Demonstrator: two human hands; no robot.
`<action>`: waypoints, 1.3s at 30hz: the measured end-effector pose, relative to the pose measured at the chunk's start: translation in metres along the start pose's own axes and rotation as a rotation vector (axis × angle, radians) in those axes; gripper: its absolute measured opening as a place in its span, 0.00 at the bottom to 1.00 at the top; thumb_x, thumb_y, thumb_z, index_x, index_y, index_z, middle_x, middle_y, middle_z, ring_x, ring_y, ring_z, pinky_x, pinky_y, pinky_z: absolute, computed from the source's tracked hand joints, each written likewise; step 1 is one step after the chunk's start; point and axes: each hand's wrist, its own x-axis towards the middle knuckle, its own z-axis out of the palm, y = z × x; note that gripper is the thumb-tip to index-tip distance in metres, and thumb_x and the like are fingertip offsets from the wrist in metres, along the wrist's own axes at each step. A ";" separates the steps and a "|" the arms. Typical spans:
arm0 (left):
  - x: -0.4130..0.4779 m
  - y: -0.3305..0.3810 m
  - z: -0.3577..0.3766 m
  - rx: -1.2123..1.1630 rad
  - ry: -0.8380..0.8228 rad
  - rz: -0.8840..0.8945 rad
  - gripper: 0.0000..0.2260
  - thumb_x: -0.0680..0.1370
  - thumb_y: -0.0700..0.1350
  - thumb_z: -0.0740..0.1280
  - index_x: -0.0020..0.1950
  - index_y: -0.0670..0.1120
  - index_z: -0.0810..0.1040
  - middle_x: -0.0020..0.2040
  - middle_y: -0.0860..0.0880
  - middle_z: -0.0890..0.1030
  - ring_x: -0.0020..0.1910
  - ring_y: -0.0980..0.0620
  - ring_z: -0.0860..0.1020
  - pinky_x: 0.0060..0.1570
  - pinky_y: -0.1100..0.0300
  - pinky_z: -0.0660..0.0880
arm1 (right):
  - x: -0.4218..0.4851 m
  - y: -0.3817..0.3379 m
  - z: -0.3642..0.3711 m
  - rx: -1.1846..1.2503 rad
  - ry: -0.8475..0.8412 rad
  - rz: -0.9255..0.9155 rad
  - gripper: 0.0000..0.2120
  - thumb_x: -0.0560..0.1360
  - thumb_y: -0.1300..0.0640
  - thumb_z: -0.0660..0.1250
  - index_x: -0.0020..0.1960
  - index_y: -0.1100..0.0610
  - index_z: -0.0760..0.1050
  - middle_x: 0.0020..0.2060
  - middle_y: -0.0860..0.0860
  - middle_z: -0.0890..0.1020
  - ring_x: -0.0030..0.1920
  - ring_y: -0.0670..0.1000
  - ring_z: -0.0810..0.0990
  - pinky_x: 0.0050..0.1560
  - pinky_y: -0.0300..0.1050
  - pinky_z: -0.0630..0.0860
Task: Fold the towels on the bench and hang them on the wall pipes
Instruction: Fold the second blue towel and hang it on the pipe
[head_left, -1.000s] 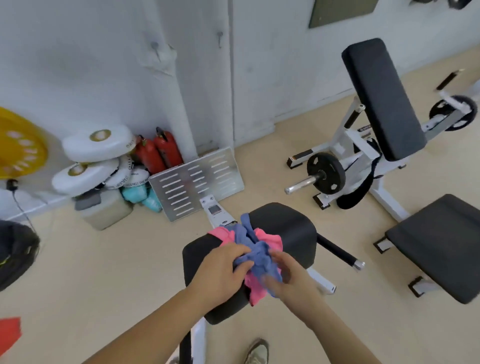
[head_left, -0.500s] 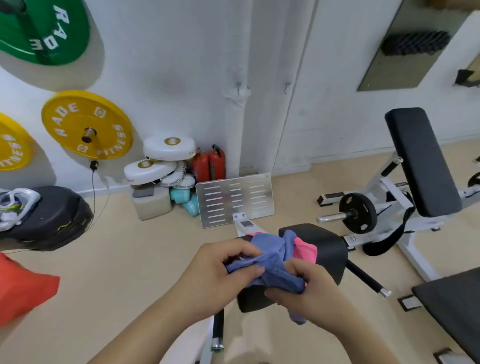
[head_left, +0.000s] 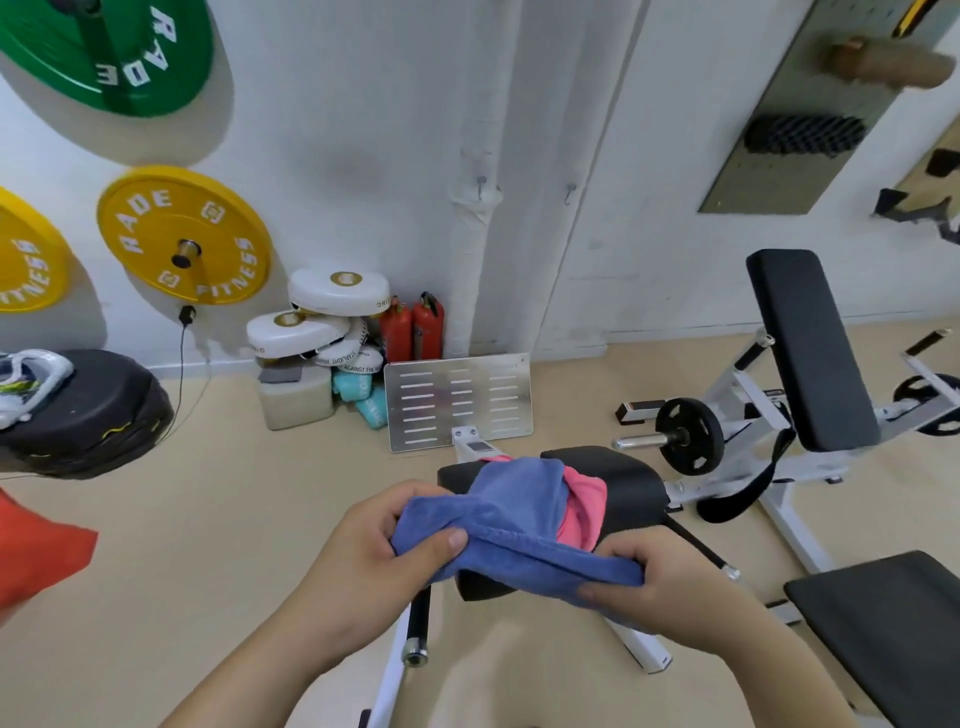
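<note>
Head view: you are gripping the blue towel (head_left: 519, 525) with left hand (head_left: 374, 561) and right hand (head_left: 670, 587) at lower centre, above the bench pad (head_left: 634, 488); pink towel (head_left: 584, 506) beneath. Next, spread it flat for folding.

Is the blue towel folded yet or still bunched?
Still bunched. The blue towel hangs rumpled between the left hand and right hand, each gripping an edge, above the pink towel.
</note>
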 end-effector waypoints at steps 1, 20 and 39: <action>0.000 -0.004 0.002 0.039 -0.043 -0.016 0.12 0.78 0.36 0.70 0.54 0.54 0.84 0.51 0.52 0.86 0.49 0.57 0.84 0.47 0.67 0.78 | 0.000 0.009 -0.004 -0.007 -0.013 0.025 0.10 0.66 0.41 0.75 0.36 0.46 0.80 0.31 0.48 0.78 0.32 0.43 0.73 0.37 0.41 0.71; 0.193 0.150 0.086 0.212 0.673 0.210 0.15 0.78 0.33 0.61 0.52 0.49 0.84 0.44 0.54 0.83 0.41 0.56 0.81 0.38 0.53 0.85 | 0.113 -0.003 -0.276 0.251 0.522 -0.445 0.09 0.73 0.62 0.73 0.46 0.62 0.74 0.34 0.56 0.78 0.31 0.51 0.76 0.31 0.46 0.76; 0.079 -0.022 0.187 0.053 0.495 -0.120 0.14 0.78 0.45 0.61 0.44 0.37 0.81 0.36 0.47 0.76 0.41 0.50 0.76 0.48 0.48 0.80 | 0.076 0.205 -0.163 -0.055 -0.064 -0.216 0.08 0.73 0.51 0.68 0.41 0.56 0.75 0.31 0.45 0.74 0.34 0.44 0.73 0.40 0.43 0.69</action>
